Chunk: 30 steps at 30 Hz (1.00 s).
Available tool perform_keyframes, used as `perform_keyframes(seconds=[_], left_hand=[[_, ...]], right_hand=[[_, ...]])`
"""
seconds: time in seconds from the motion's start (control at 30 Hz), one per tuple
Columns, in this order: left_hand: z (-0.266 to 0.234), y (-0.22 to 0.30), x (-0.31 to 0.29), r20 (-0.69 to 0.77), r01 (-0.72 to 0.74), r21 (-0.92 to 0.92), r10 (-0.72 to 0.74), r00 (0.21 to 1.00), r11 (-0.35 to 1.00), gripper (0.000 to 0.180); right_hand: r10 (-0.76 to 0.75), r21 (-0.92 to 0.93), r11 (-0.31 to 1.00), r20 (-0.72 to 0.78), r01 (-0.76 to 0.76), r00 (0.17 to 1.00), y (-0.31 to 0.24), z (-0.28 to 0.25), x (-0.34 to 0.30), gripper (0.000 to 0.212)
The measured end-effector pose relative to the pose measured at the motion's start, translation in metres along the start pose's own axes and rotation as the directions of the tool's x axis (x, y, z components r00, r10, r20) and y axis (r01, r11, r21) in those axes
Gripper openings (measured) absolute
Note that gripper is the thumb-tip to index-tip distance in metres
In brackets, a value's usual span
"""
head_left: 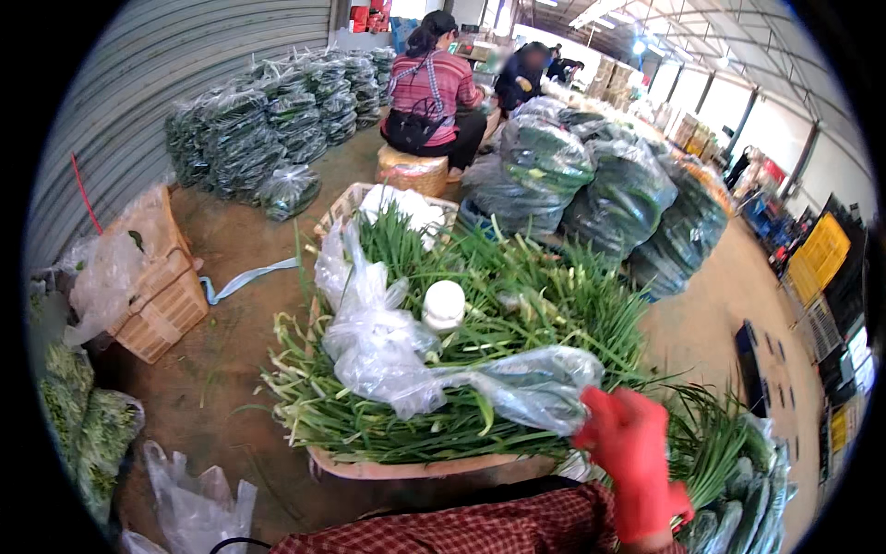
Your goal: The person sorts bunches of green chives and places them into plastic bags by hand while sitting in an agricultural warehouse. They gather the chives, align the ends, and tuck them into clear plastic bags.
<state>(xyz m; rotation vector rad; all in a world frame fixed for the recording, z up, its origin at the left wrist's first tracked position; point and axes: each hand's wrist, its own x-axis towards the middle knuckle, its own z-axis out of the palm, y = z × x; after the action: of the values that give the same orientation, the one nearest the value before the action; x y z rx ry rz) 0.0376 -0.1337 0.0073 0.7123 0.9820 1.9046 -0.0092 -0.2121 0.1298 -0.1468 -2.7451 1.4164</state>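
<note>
My right hand (628,452), in a red glove, is closed on the end of a clear plastic bag (535,383). The bag stretches leftward from the hand, and more crumpled clear plastic (378,342) lies at its far end. Under the plastic, long green leafy stalks (554,286), like garlic greens or chives, heap over a shallow crate (415,468). A white bottle or jar (444,306) sits upright among the stalks. My left hand does not show. Red checked cloth (443,531) crosses the lower edge.
Bagged greens stand along the shutter (221,138) and in large sacks (544,166). At left are a tan basket (157,295) and loose plastic bags (198,503). A person in a striped top (434,88) sits ahead; others work beyond. Bundled greens (706,452) lie at lower right.
</note>
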Motion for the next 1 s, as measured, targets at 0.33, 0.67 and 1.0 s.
perform_keyframes(seconds=[0.33,0.67,1.0], left_hand=[[-0.006,-0.028,0.079,0.050,0.130,-0.075,-0.126,0.991,0.989,0.003],[-0.002,-0.008,0.043,0.027,0.076,-0.088,-0.073,0.997,0.993,0.004],[-0.026,-0.064,0.119,-0.038,0.114,-0.043,-0.116,0.993,0.993,0.006]], right_hand=[[0.426,0.384,0.897,-0.628,-0.217,0.651,0.148,-0.130,-0.128,0.029],[0.486,-0.406,0.735,-0.244,-0.544,0.839,0.368,-0.152,-0.222,0.041],[0.647,-0.238,0.741,0.009,-0.627,0.762,0.361,-0.126,-0.216,0.041]])
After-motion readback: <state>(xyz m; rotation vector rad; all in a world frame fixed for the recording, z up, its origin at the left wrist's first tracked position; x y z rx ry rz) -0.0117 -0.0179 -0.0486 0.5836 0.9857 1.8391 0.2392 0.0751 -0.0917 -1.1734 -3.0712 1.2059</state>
